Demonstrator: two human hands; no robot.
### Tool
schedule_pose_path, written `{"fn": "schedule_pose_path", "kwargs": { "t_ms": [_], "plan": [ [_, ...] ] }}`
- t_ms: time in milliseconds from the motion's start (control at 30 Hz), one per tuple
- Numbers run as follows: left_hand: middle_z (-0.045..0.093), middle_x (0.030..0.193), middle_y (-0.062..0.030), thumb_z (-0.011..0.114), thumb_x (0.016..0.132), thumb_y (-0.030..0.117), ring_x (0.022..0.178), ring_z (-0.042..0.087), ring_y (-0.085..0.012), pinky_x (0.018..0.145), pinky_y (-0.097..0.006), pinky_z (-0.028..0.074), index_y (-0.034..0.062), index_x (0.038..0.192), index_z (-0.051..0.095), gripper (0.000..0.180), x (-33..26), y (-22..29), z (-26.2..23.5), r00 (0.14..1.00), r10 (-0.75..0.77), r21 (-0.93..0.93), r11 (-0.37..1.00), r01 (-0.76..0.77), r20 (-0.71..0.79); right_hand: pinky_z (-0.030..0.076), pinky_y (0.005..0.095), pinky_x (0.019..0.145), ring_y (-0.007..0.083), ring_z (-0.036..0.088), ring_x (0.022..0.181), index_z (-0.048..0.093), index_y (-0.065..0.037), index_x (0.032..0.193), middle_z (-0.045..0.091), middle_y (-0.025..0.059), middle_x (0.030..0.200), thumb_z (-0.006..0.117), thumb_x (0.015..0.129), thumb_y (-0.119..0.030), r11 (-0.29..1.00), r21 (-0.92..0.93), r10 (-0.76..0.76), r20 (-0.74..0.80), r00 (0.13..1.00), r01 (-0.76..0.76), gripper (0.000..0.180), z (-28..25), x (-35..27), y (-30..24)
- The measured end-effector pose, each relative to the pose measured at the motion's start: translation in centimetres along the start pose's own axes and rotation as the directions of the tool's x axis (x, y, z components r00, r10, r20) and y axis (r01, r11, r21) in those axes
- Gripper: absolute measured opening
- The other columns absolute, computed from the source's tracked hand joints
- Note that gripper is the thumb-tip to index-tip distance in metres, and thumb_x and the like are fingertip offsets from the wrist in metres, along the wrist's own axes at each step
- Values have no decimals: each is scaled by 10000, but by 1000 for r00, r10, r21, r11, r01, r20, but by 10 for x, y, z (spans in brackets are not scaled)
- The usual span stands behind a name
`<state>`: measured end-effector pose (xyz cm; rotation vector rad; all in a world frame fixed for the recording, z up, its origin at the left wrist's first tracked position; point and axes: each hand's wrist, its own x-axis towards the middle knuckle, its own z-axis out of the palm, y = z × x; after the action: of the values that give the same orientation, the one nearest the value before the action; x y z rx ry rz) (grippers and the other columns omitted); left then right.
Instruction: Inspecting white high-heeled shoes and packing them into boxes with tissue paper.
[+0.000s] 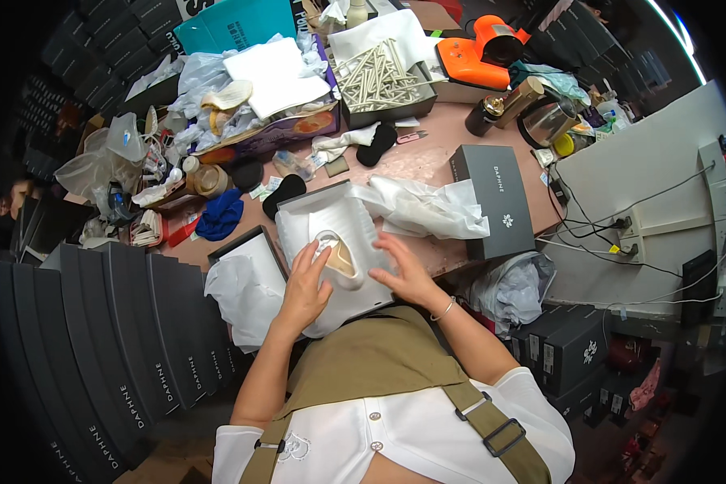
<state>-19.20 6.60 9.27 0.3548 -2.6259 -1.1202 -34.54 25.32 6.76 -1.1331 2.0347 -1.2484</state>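
- Left hand [305, 284]: fingers are being held spread and flat, pressed on the left side of the white wrapping paper [331, 242]; nothing is being clasped.
- Right hand [403, 270]: fingers are being held apart and extended, laid on the right side of the same paper; a thin bracelet [444, 309] is being worn at the wrist.
- Shoe [336, 254]: a beige, pointed item is being framed between the two hands, lying in the paper; its far details cannot be told.
- Open box [298, 211]: the paper and shoe are being held inside it, at the near edge of the table [427, 153], directly in front of the person.
- Second open box [246, 270]: lined with white paper, being kept just beside the left hand, on its left.
- Grey box lid [496, 198]: lying flat on the table to the right, with crumpled white paper [423, 206] touching its left edge.
- Row of dark grey boxes [113, 339]: being stored on edge at the person's left.
- Farther back: a blue cloth [220, 216], a tray of pale sticks [377, 79], an orange appliance [480, 52] and a metal kettle [544, 121] are being kept among clutter.
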Motion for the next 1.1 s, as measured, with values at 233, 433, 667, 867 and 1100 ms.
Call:
{"fn": "schedule_pose_path", "kwargs": {
  "t_ms": [233,433,667,867,1100],
  "plan": [
    [554,1246,-195,655,845,127,1144,559,-284,949,-340,454,-20,1275,513,476,-8,18,6,965,-210,-266,932,246,157,473,517,806,350,614,962,469,-122,1312,635,181,1066,728,698,-235,342,-928,274,-52,960,-148,676,-86,59,153],
    [253,1497,-199,777,748,441,1376,291,-315,1089,-462,301,85,1501,132,1053,-8,14,6,918,-394,-650,709,274,-44,503,442,740,354,633,846,525,-153,1293,652,145,957,716,705,-188,766,-621,-85,158,984,166,619,-122,63,18],
    [556,1273,-144,499,885,333,1180,522,-319,1041,-453,385,6,1289,481,519,7,20,-11,688,-669,-923,-386,3,282,224,590,1060,288,430,1249,509,-221,1325,494,92,1307,593,796,-143,478,-666,-464,362,808,573,541,-29,70,-94],
    [596,1209,-147,448,839,392,1133,558,-330,1002,-445,421,18,1215,552,540,-24,-51,-15,560,-818,-920,-312,-237,133,346,456,1052,364,387,1303,513,-121,1308,388,204,1402,585,913,-221,903,83,-411,455,790,422,414,89,0,-94],
    [594,1202,-135,477,849,430,1116,571,-289,974,-403,447,29,1237,527,561,-72,-54,-61,646,-763,-991,-106,-78,31,462,280,846,160,565,956,516,-2,1229,600,89,1105,615,912,-214,909,417,-121,280,952,-7,394,2,72,-111]
  ]
}}
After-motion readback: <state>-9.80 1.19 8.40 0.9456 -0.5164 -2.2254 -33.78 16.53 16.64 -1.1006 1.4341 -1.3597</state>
